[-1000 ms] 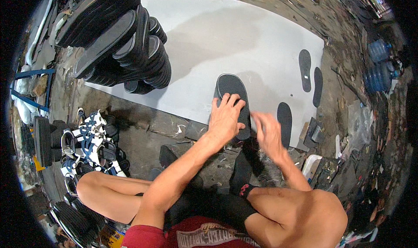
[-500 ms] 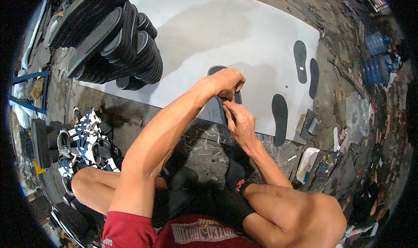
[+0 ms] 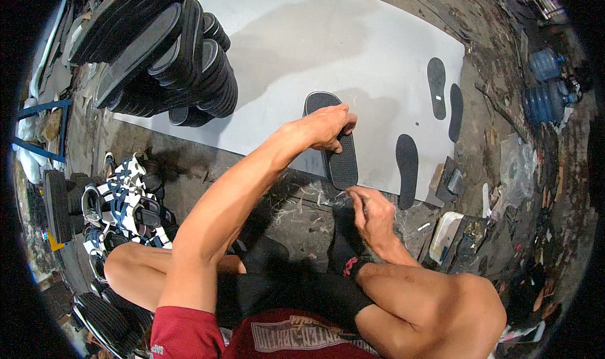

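Note:
A black shoe sole (image 3: 342, 167) with a textured face and a pale line along its rim lies over the near edge of a large white sheet. My left hand (image 3: 324, 127) is closed around its middle, fingers curled over the right side. Just off the sole's near end, my right hand (image 3: 376, 219) has its thumb and forefinger pinched together. Whatever sits between those fingertips, if anything, is too small to make out. Fine pale threads or scraps are scattered on the floor beside the sole's near end.
Tall stacks of black soles (image 3: 205, 69) stand at the sheet's far left. Loose dark insoles (image 3: 408, 170) lie on the white sheet (image 3: 283, 50) at right. White-and-navy sandal uppers (image 3: 129, 198) are heaped near my left knee. Blue water jugs (image 3: 545, 101) stand at far right.
My right hand has drawn back toward me along the sole, from its middle to its near end. More of the sole's face now shows; my left hand still grips it.

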Action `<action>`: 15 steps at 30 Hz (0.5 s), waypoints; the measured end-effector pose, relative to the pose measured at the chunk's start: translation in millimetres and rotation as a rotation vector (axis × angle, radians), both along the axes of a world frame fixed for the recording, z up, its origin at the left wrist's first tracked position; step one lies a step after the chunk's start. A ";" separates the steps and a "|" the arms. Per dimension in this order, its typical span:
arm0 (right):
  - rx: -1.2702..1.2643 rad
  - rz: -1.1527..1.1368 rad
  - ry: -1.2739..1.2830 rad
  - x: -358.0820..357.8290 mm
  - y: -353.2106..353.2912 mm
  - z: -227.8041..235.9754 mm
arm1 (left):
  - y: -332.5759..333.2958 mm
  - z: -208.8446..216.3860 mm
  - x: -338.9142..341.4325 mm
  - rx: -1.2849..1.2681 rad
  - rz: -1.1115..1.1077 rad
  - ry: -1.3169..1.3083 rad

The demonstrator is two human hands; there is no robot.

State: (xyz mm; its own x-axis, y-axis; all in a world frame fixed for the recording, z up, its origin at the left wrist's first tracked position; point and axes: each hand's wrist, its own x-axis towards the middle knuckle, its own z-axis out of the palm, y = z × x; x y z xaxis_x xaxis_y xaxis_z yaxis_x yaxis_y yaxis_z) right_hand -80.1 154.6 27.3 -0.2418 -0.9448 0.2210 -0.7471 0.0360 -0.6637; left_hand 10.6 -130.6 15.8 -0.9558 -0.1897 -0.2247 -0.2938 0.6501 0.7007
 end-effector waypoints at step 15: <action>0.050 -0.282 -0.486 -55.8 -63.5 -9.3 | 107.4 -14.2 45.7 -0.181 0.804 0.487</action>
State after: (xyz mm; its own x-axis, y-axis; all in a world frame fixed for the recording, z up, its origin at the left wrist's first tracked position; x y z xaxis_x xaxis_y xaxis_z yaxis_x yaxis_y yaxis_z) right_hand -136.0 91.1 18.0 -0.5497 -0.8351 -0.0221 -0.3129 0.2304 -0.9214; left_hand 56.4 -23.2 1.6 -0.5046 -0.8231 0.2605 -0.4022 0.4912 0.7727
